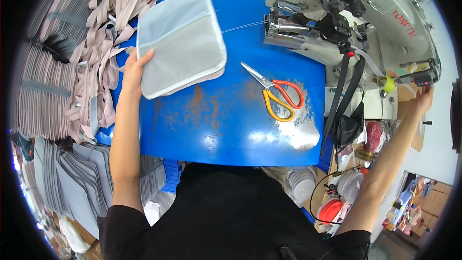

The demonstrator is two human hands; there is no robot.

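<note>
My left hand [138,69] grips a light grey square fabric panel [180,48] with white piped edges, held tilted over the blue table [178,137]. Thin threads run from the panel's side toward the sewing machine [286,26] at the upper right. Scissors [281,100] with red and yellow handles lie on the table, right of the panel. Far right, my right hand [422,100] is raised at the machine's end, just below a small black box [423,79]; its fingertips are too hidden to tell what they touch.
Stacks of grey panels [45,91] fill the left side, beside a tangle of pale pink straps [96,53]. More grey pieces [77,173] stand lower left. Black straps [342,91] hang from the machine above white round containers [301,183] and small items under the table's right side.
</note>
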